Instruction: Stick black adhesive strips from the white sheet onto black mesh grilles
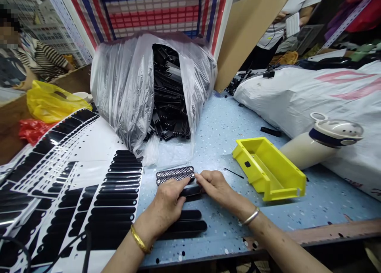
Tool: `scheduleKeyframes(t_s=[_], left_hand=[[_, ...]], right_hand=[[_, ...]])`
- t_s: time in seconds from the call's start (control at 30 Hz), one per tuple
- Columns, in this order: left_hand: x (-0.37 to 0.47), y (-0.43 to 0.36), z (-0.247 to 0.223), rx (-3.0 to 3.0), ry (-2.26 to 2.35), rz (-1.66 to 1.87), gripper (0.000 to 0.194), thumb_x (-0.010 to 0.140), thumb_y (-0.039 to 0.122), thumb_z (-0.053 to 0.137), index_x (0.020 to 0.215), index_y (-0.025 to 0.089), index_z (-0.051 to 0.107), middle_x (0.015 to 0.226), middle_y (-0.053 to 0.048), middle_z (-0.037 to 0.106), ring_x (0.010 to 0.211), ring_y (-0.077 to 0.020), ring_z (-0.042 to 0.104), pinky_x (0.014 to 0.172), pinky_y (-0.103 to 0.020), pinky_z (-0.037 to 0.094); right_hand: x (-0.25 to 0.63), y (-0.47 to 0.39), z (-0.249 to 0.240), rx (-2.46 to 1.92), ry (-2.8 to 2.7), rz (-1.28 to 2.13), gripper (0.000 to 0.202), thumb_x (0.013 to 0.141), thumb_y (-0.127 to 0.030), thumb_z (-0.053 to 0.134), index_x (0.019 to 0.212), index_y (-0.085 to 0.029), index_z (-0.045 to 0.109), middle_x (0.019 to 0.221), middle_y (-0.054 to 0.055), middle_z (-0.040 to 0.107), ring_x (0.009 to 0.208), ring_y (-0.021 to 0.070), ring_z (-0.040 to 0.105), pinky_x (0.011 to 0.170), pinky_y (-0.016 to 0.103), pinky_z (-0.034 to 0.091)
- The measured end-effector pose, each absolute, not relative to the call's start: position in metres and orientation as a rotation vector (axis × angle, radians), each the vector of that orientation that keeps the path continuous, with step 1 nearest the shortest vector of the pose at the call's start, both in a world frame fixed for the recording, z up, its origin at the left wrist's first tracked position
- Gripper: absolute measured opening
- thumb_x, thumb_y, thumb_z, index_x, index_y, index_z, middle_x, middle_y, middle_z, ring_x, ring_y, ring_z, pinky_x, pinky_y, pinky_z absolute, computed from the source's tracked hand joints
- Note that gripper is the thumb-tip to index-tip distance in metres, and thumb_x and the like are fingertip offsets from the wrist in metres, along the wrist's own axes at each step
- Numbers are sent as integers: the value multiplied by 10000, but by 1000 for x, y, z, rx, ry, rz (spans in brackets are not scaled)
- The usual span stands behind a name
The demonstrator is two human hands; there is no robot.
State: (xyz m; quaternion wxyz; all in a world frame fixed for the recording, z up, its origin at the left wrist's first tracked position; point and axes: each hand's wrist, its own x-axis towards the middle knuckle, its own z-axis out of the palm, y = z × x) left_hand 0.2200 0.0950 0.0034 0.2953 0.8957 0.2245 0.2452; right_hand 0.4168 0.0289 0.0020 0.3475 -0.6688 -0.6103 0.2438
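My left hand (169, 199) is curled over a slim black handle-like piece (191, 192), its index fingertip at the lower edge of a black-and-white patterned handle pair (175, 173). My right hand (216, 186) is closed in a pinch at the right end of these pieces; what lies between its fingertips is too small to make out. Below my left hand lie more long black handles (190, 225), partly covered by my wrist. Sheets of black strip stickers (119, 193) with round holes at their ends spread out on my left.
A clear plastic bag (125, 82) spills black comb-like parts (168, 94) behind my hands. To the right are a yellow bin (270, 169), a cream bottle (312, 146), a thin black stick (233, 172) and a white sack (297, 90). Two people are farther back.
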Motion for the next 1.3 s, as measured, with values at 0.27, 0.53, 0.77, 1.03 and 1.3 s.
scheduleKeyframes(t_s=[0.27, 0.53, 0.77, 1.03, 1.3], left_hand=[[220, 96, -1, 2362, 577, 628, 610, 711, 12, 613, 1307, 136, 576, 1072, -113, 708, 932, -227, 650, 846, -370, 558], [222, 96, 8, 2232, 658, 559, 642, 697, 5, 638, 1323, 129, 567, 1050, -99, 701, 920, -219, 645, 865, -376, 551], [221, 98, 6, 2215, 673, 518, 665, 696, 22, 634, 1342, 157, 555, 1032, -90, 696, 886, -201, 638, 865, -361, 544], [221, 102, 10, 2219, 682, 510, 589, 720, 52, 580, 1300, 155, 585, 942, -63, 718, 884, -202, 666, 870, -341, 535], [217, 106, 20, 2180, 698, 433, 603, 660, 0, 655, 1246, 137, 634, 1027, -80, 733, 946, -207, 682, 894, -320, 528]], right_hand=[[412, 19, 8, -1711, -1546, 691, 277, 825, -390, 601, 850, -142, 722, 731, 61, 679, 643, 158, 595, 587, 260, 438], [398, 32, -7, -1775, -1705, 577, 314, 784, -341, 672, 557, -150, 568, 602, 15, 554, 568, 111, 489, 539, 236, 342], [397, 34, -14, -1779, -1727, 452, 437, 913, -376, 422, 525, -176, 440, 561, 22, 503, 539, 120, 442, 544, 261, 311], [379, 30, -7, -1904, -1602, 443, 420, 771, -514, 598, 556, -175, 475, 620, 27, 520, 571, 127, 428, 549, 266, 270], [397, 26, -4, -1914, -1436, 581, 479, 866, -547, 372, 536, -203, 421, 492, 29, 502, 473, 131, 464, 495, 255, 350]])
